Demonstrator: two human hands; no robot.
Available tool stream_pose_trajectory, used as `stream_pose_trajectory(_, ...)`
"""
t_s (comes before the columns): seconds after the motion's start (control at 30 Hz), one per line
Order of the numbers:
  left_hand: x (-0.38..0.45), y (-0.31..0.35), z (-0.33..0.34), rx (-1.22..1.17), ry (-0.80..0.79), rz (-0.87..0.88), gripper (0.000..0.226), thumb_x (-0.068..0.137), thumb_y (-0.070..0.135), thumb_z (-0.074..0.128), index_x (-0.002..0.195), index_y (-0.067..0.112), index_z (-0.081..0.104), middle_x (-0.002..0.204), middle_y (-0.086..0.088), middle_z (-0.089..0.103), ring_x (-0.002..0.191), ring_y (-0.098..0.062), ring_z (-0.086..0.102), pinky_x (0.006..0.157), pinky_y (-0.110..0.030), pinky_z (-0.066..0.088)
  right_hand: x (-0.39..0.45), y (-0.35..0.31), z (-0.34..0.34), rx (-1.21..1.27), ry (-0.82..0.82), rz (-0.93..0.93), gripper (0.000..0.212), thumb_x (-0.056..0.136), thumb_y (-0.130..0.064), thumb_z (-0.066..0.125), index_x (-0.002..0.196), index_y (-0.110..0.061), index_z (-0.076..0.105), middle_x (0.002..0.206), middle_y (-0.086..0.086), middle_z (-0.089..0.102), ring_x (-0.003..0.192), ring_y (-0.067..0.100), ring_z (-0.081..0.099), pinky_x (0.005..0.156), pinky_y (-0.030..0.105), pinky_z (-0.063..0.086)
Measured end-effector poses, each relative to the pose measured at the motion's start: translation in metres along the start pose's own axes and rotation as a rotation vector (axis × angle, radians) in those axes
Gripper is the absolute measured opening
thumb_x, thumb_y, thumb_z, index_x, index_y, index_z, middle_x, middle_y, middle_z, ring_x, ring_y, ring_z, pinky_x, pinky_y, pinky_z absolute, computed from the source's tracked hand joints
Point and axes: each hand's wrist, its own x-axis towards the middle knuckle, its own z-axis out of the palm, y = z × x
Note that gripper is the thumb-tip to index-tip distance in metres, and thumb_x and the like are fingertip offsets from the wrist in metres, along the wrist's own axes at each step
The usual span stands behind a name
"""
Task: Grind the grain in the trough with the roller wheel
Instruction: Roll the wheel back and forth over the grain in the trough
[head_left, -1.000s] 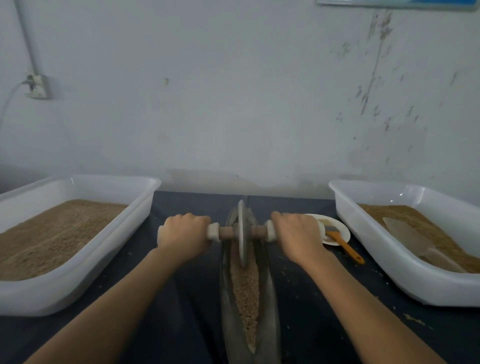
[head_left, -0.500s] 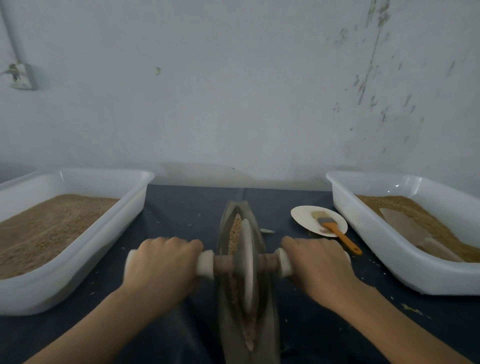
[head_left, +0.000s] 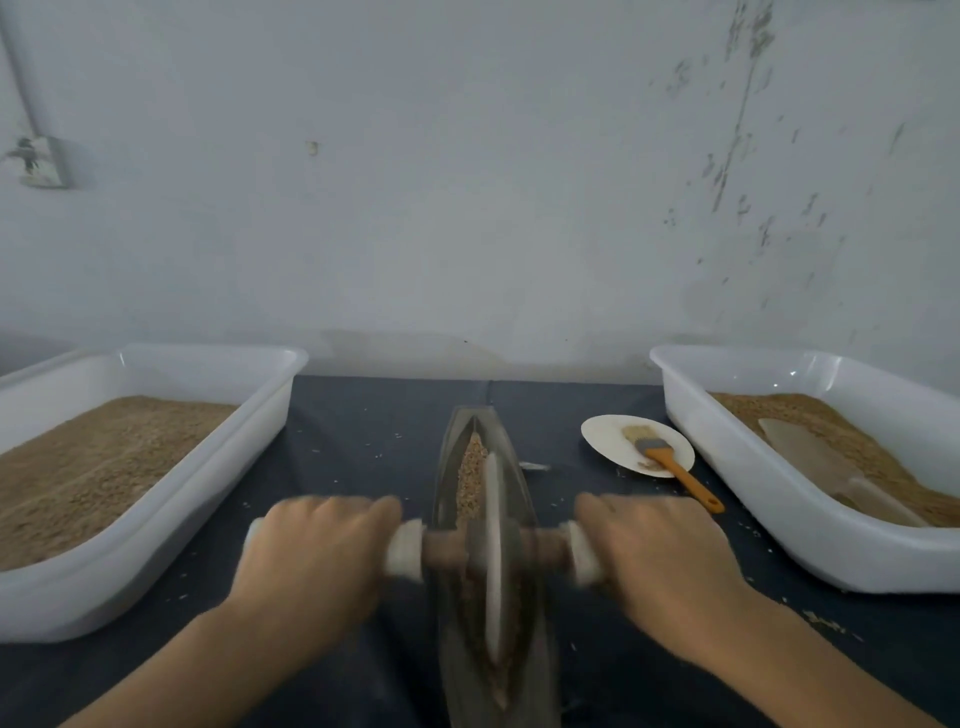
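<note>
1. The trough, bottom centre of the frame, runs lengthwise from the lower edge up toward the wall.
2. The wheel stands on edge in it, its axle crosswise.
3. The left hand grips the left handle and the right hand grips the right, each equally near the wheel.
4. Uncovered grain lies above the wheel in the frame, so the next stroke likely runs upward.

Upright grey roller wheel in narrow grain-filled trough.
</note>
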Motion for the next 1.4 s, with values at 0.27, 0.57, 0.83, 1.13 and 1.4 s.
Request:
stream_pose_trajectory(0.27,0.034,-0.005,0.018,0.205,-0.045,-0.088,0.031,0.078,0.047,0.064,0.076,0.032,0.036,0.071,0.010,0.058,0.058,-0.012,0.053,0.048,-0.029,0.018,0.034,0.011,0.018,0.105,-0.109,0.128,0.035,0.079,-0.042,0.066,0.088,-0.036,0.033,0.086,-0.008,0.060,0.078,0.015,0.058,0.062,0.032,0.034)
stream_pose_trajectory(0.57,0.069,-0.011,0.034,0.127,-0.044,-0.188,0.024,0.084,0.037,0.059,0.080,0.031,0.036,0.077,0.010,0.057,0.061,-0.013,0.041,0.057,-0.029,0.028,0.063,0.018,0.034,0.076,-0.022,0.178,0.028,0.082,-0.041,0.064,0.090,-0.029,0.039,0.091,-0.003,0.065,0.079,0.020,0.061,0.062,0.034,0.044)
stream_pose_trajectory(0.83,-0.023,0.003,-0.019,-0.063,0.048,-0.009,0.058,0.037,0.031,0.087,0.061,0.031,0.035,0.048,0.011,0.042,0.036,-0.013,0.040,0.048,-0.020,0.004,-0.018,-0.002,-0.024,-0.015,0.118,-0.035,0.058,0.027,-0.027,0.088,0.072,-0.025,0.052,0.057,-0.006,0.053,0.044,0.014,0.050,0.038,0.027,0.035)
stream_pose_trajectory(1.13,0.091,-0.028,0.060,0.042,-0.077,-0.250,0.021,0.087,0.043,0.054,0.075,0.030,0.042,0.067,0.010,0.047,0.060,-0.016,0.050,0.055,-0.029,0.034,0.103,0.022,0.034,-0.074,0.047,0.183,0.025,0.080,-0.026,0.066,0.098,-0.023,0.048,0.092,0.001,0.067,0.079,0.025,0.063,0.061,0.035,0.041)
stream_pose_trajectory(1.4,0.004,-0.004,0.012,0.016,-0.052,-0.090,0.036,0.067,0.043,0.074,0.074,0.033,0.039,0.063,0.011,0.047,0.055,-0.011,0.052,0.050,-0.026,0.028,0.012,-0.001,-0.004,-0.041,0.028,0.014,0.044,0.060,-0.034,0.081,0.092,-0.026,0.051,0.080,-0.004,0.061,0.067,0.014,0.059,0.056,0.029,0.043)
